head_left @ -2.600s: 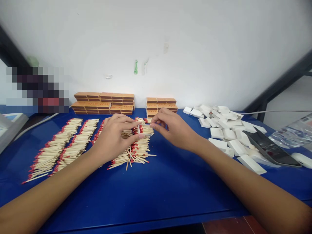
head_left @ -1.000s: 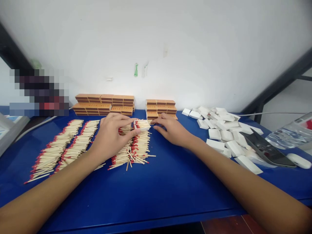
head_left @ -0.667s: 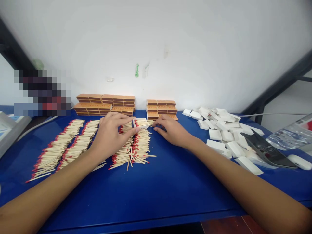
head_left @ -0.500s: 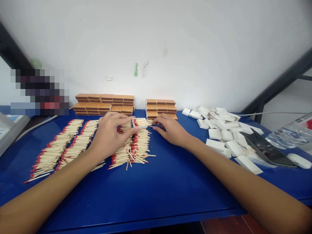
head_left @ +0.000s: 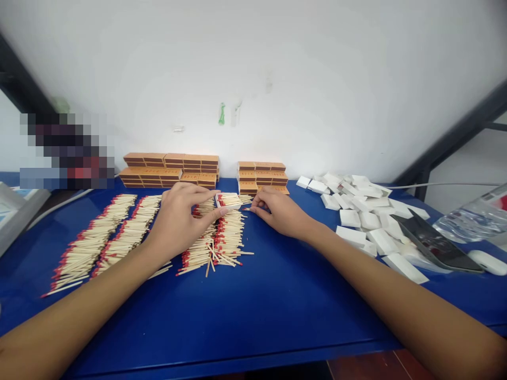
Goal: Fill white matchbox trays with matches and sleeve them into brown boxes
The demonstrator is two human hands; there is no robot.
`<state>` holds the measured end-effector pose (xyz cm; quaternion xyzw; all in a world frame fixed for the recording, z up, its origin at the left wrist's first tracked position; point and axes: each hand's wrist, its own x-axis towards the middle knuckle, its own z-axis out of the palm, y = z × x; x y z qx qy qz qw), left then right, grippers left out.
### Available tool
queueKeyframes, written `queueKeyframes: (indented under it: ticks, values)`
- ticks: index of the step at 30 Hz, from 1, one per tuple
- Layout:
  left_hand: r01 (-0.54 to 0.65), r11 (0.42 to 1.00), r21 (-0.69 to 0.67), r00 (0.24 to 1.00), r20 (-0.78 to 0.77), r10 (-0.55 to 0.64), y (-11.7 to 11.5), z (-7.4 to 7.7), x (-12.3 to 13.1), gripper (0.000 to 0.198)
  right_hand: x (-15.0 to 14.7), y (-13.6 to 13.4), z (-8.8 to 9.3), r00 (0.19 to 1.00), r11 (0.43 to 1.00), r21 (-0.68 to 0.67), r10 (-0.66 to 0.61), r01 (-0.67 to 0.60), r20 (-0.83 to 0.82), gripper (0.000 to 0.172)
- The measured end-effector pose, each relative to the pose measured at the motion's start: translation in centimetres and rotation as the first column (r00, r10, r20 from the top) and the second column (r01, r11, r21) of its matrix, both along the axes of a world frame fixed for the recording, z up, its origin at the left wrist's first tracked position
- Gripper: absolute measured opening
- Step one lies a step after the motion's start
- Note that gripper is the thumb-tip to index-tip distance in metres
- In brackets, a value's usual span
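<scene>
My left hand (head_left: 182,214) grips a small white matchbox tray (head_left: 234,207) between thumb and fingers. Red-tipped matches lie inside the tray. Just right of it, my right hand (head_left: 276,212) is closed in a pinch on a match (head_left: 246,209), whose red end points left toward the tray. Beneath and in front of the tray spreads a row of loose matches (head_left: 230,237), with a few lying crosswise at its near end. Two more long rows of matches (head_left: 85,240) run along the left, partly covered by my left forearm.
Orange-brown matchboxes stand stacked by the wall in a left group (head_left: 150,174) and a right group (head_left: 262,174). White trays (head_left: 368,219) are heaped at the right. Beside them are a dark phone (head_left: 439,245), a white mouse (head_left: 487,261) and a clear bottle (head_left: 467,219) on the blue table (head_left: 253,316).
My right hand has shifted very slightly right of the tray, and the match in its fingers now shows a red end toward the tray. My left hand keeps its hold.
</scene>
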<state>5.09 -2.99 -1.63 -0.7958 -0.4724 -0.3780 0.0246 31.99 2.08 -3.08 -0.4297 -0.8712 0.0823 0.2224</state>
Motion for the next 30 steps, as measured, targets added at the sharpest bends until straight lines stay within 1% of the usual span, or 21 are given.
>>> queueKeyframes:
  ticks: [7, 11, 14, 18, 21, 24, 27, 28, 30]
  values:
    - [-0.008, 1.000, -0.025, 1.000, 0.009, 0.008, 0.0, -0.1, -0.1, 0.039, 0.3, -0.5, 0.9, 0.999, 0.998, 0.058, 0.032, -0.032, -0.005, 0.007]
    - [-0.007, 0.999, -0.040, 1.000, -0.002, 0.007, -0.1, -0.2, 0.0, 0.039, 0.4, -0.9, 1.8, 0.992, 0.993, 0.114, 0.023, -0.009, -0.123, 0.007]
    - [0.037, 0.999, -0.039, 0.999, -0.003, -0.037, -0.3, -0.5, 0.3, 0.036, -0.2, -1.9, 2.4, 0.983, 0.992, 0.123, 0.033, -0.011, -0.179, 0.008]
    - [0.106, 0.994, -0.035, 0.994, -0.017, -0.107, -0.6, -0.6, 0.8, 0.038, -1.5, -3.5, 2.7, 0.981, 0.990, 0.114, 0.102, -0.084, -0.166, 0.007]
    - [0.119, 0.992, -0.040, 0.993, -0.017, -0.120, -0.8, -0.6, 1.0, 0.037, -2.0, -4.0, 2.7, 0.981, 0.988, 0.116, 0.121, -0.104, -0.151, 0.008]
    - [0.111, 0.993, -0.041, 0.994, -0.004, -0.111, -0.8, -0.5, 1.0, 0.036, -1.7, -3.6, 2.7, 0.974, 0.984, 0.142, 0.132, -0.107, -0.184, 0.012]
    - [0.079, 0.996, -0.033, 0.996, 0.031, -0.078, -0.6, -0.2, 0.8, 0.037, -0.7, -2.3, 2.3, 0.974, 0.984, 0.174, 0.079, -0.041, -0.214, 0.015]
    - [0.062, 0.998, -0.027, 0.997, 0.040, -0.061, -0.6, -0.1, 0.7, 0.037, -0.4, -1.7, 2.0, 0.978, 0.985, 0.173, 0.059, -0.024, -0.199, 0.016]
    - [0.021, 1.000, -0.007, 0.999, 0.048, -0.020, -0.4, 0.1, 0.5, 0.038, 0.3, -0.7, 1.3, 0.987, 0.986, 0.161, 0.064, -0.040, -0.146, 0.018]
